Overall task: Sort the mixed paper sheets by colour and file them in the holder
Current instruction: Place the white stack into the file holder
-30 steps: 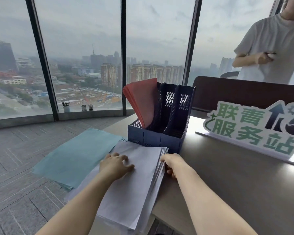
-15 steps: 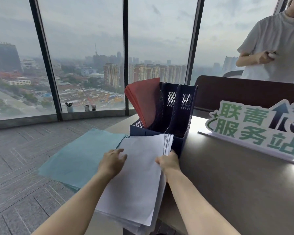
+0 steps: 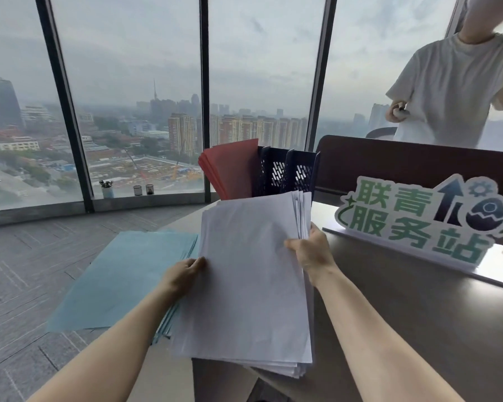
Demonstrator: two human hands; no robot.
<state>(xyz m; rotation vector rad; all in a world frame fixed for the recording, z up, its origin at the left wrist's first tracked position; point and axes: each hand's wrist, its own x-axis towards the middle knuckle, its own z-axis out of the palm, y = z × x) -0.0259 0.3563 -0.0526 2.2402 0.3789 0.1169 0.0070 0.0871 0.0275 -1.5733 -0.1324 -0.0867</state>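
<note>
holder (image 3: 288,172): right slots open above | red sheets (image 3: 233,166) fill left slot | sign (image 3: 418,219) flanks right

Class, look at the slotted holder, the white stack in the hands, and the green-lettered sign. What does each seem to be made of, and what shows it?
Holder: dark blue, probably moulded plastic; its walls are pierced with regular slots.
White stack: thin matt paper; the sheets bend and fan at the corner.
Sign: seemingly a rigid printed board cut to shape, with a white edge; the exact material is unclear.

I see the dark bench (image 3: 418,329) filling the lower right of the frame; on it lie blue sheets (image 3: 122,280), the navy holder (image 3: 288,175) and a green-lettered sign (image 3: 418,224).
</note>
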